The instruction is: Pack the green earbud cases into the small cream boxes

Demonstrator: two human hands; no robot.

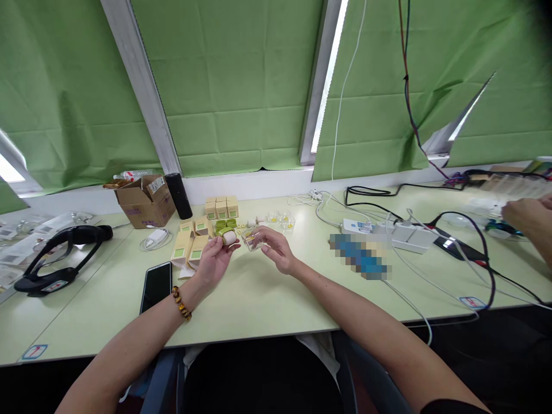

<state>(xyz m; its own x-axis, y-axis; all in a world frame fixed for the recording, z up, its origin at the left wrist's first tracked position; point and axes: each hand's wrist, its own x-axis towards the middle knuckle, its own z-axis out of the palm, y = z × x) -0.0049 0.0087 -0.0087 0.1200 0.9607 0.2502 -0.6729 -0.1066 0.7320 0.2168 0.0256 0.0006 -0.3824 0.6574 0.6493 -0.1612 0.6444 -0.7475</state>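
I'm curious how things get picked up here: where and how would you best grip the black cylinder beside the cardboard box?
Around the middle of the black cylinder, coming from the right, would likely work best. It stands upright with a slim round body and no visible handle, and the cardboard box crowds its left side.

L hand (214, 261) & R hand (279, 250) are bare. L wrist has brn & yel round beads (181, 303) on. R sleeve (452, 406) & clothes (259, 379) are blk.
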